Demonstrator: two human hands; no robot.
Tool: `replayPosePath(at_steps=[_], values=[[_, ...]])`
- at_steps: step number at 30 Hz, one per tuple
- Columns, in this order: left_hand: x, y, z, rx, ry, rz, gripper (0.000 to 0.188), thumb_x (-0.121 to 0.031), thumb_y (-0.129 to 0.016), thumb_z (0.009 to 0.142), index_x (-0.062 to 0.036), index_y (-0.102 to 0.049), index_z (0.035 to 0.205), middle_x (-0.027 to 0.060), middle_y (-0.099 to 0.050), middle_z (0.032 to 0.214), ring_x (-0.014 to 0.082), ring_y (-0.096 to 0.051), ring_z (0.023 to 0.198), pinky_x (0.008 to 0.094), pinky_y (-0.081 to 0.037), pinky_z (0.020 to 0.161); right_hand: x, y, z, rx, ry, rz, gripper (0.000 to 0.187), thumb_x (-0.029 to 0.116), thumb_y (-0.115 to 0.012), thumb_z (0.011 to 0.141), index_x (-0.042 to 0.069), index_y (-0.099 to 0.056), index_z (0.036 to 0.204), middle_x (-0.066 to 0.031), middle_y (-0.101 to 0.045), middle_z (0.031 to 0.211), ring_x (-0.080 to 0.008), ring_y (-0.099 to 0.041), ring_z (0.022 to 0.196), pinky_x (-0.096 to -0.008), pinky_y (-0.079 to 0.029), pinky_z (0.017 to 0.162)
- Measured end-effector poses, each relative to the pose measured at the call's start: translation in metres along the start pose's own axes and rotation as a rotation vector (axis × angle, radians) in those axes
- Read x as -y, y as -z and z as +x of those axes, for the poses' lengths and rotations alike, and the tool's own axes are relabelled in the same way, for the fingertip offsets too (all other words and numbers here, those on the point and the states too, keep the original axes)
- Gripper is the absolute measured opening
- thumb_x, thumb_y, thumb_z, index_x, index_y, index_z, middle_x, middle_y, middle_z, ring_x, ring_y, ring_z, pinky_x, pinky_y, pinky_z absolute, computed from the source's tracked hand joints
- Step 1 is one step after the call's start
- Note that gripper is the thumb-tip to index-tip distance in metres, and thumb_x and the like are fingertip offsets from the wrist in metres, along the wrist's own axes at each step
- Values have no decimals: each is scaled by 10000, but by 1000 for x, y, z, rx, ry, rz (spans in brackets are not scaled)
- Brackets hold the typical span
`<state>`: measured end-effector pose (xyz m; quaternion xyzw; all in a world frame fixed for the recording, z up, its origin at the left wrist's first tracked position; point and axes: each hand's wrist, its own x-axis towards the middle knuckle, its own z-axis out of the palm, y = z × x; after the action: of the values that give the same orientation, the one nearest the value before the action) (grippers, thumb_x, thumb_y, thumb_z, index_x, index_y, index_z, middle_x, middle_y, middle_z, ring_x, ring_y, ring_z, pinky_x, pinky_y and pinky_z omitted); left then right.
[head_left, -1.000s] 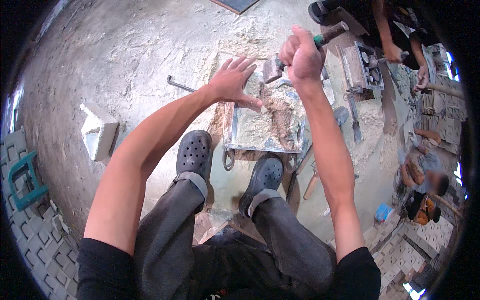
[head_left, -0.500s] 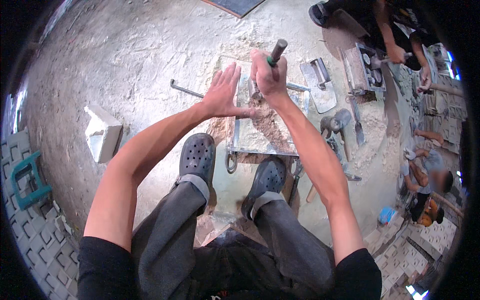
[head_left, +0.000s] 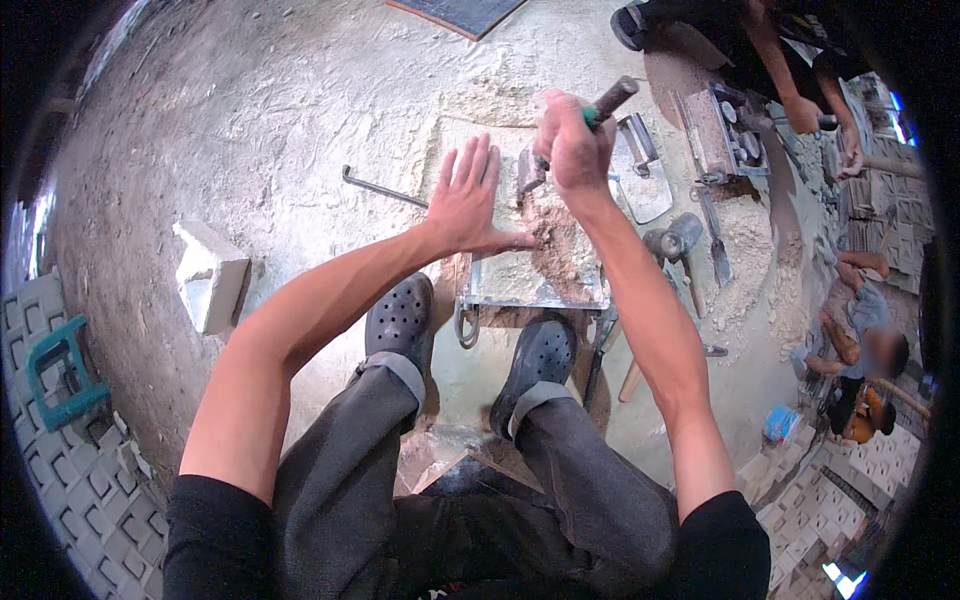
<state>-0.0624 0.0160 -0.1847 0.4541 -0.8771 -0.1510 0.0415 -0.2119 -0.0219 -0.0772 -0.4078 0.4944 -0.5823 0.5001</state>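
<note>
"Where's the dark-handled, green-banded hammer [head_left: 614, 98]?"
"Over the rectangular grey metal frame [head_left: 535, 301] of crumbly brown material [head_left: 555, 245], clenched in the right hand [head_left: 575, 150]."
"And the left hand [head_left: 465, 212]?"
"Grasping nothing, thumb splayed, over the frame's left side."

A tilted, dark-handled hammer [head_left: 529, 173] is over a rectangular frame [head_left: 535, 302] of crumbly powder [head_left: 560, 258]

Floor [head_left: 290, 130]: pale, caked with powder. Directly on it, see a metal frame [head_left: 535, 303] filled with crumbly material; to its left, a bent rod [head_left: 385, 187] and a white block [head_left: 212, 280]. To its right, note a flat trowel [head_left: 650, 197], a mallet [head_left: 674, 239], a narrow-bladed tool [head_left: 719, 260].
</note>
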Motion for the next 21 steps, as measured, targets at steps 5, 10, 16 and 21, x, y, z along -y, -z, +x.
replayPosePath(at_steps=[5, 10, 16, 21], values=[[6, 0, 3, -27, 5, -55, 1526, -971, -522, 576, 169, -84, 1490, 341, -50, 1585, 412, -10, 1508, 495, -43, 1221, -7, -3, -21, 76, 32, -13, 371, 197, -550, 927, 60, -503, 585, 21, -446, 504, -79, -415, 465, -283, -318, 447], [31, -10, -5, -43, 32, -153, 1556, -950, -581, 554, 184, -52, 1479, 354, -65, 1575, 424, -22, 1505, 490, -63, 1221, -46, -18, -23, 103, 19, -233, 408, 196, -547, 930, 107, -442, 546, 8, -443, 494, -91, -398, 423, -286, -305, 410], [45, -4, 7, -46, -67, -240, 1517, -924, -628, 542, 134, -111, 1498, 349, -115, 1567, 439, -122, 1487, 508, -132, 1210, -6, -23, -2, -3, 80, -62, 396, 192, -548, 939, 114, -483, 556, 24, -433, 482, -79, -400, 411, -275, -300, 415], [49, 0, 26, 37, -171, -286, 1518, -928, -639, 505, 102, -153, 1508, 328, -184, 1562, 422, -175, 1480, 510, -148, 1210, -48, -15, 0, 60, -26, -242, 396, 226, -573, 927, 125, -497, 552, 11, -479, 498, -92, -461, 456, -282, -339, 443]])
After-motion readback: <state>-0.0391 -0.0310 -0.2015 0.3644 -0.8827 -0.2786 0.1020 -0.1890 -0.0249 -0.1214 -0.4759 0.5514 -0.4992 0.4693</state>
